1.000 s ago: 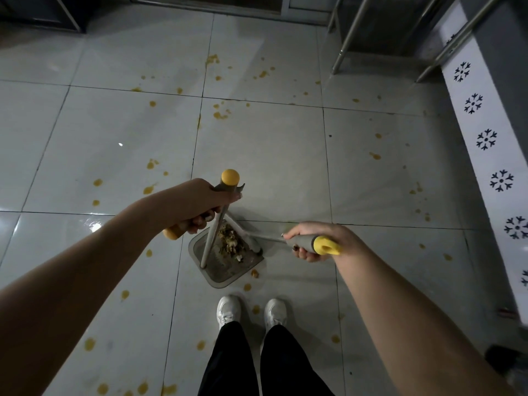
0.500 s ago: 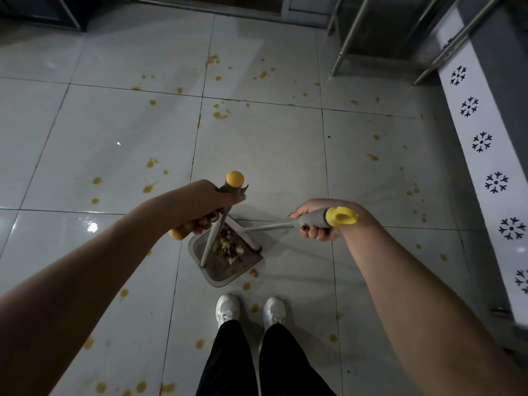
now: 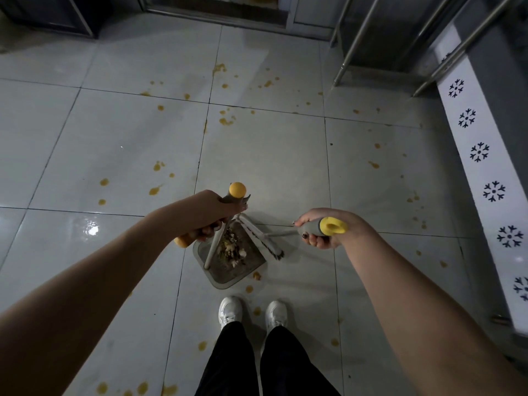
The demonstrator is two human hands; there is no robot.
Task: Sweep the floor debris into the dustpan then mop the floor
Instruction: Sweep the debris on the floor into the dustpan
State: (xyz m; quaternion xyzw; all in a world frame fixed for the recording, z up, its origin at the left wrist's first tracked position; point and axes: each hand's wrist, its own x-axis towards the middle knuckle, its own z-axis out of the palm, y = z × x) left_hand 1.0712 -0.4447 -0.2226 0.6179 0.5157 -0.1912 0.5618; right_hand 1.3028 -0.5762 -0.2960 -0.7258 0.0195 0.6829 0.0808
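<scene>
My left hand (image 3: pixel 205 215) grips the dustpan (image 3: pixel 228 270) handle; my right hand (image 3: pixel 323 228) grips the broom (image 3: pixel 261 238) handle. The dustpan rests just ahead of my shoes (image 3: pixel 230 311), debris (image 3: pixel 231 248) inside, brush head at its rim.

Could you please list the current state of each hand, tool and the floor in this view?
Left hand: closed on the dustpan handle.
Right hand: closed on the broom handle.
Dustpan: on the floor, holding swept debris.
Broom: bristles at the dustpan's right edge.
Floor: glossy, dotted with yellow stains, not yet mopped.
</scene>
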